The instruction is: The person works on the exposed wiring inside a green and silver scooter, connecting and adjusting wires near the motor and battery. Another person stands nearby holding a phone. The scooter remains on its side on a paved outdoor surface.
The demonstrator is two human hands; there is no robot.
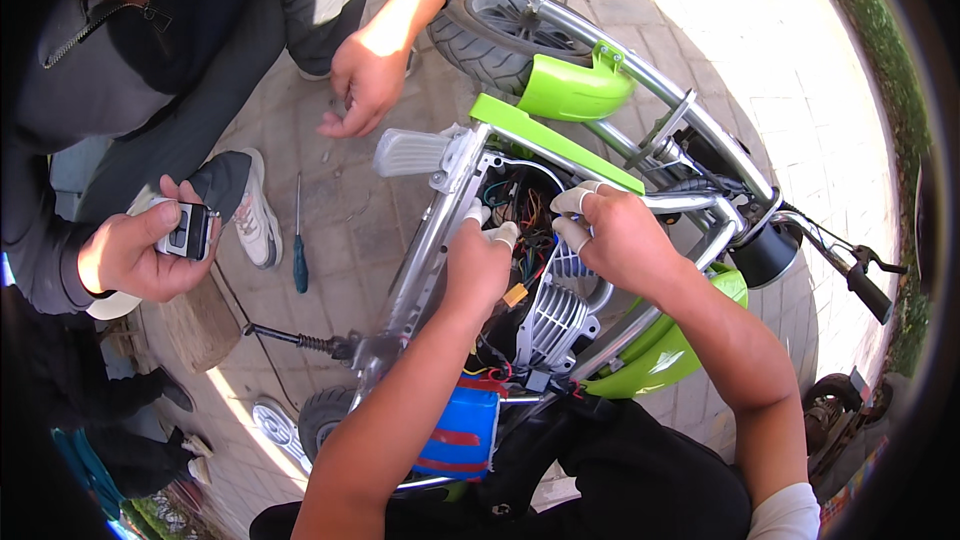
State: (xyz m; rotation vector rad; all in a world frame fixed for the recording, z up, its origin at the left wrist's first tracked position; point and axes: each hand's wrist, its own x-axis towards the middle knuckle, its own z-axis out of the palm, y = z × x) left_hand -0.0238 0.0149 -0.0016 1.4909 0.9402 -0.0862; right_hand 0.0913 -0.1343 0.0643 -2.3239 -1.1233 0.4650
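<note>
A green and silver motorbike (560,120) lies on its side before me, its frame opened at the middle. Inside a black-lined cavity sits a tangle of thin coloured wires (527,202). My left hand (484,255) reaches in from the near left, its fingers curled on the wires. From the right, my right hand (622,235) closes its fingers on the wires at the cavity's other side. White covers wrap several of my fingertips. A yellow connector (515,295) hangs just below my left hand. Beneath my hands is a silver finned cover (558,320). Exactly which wires are pinched is hidden.
A blue pack with red tape (455,432) rests near my legs. At left, another person holds a small grey device (186,230); their other hand (368,80) hovers over the paving. A screwdriver (299,258) and a wooden log (202,318) lie there. Handlebars (868,285) jut right.
</note>
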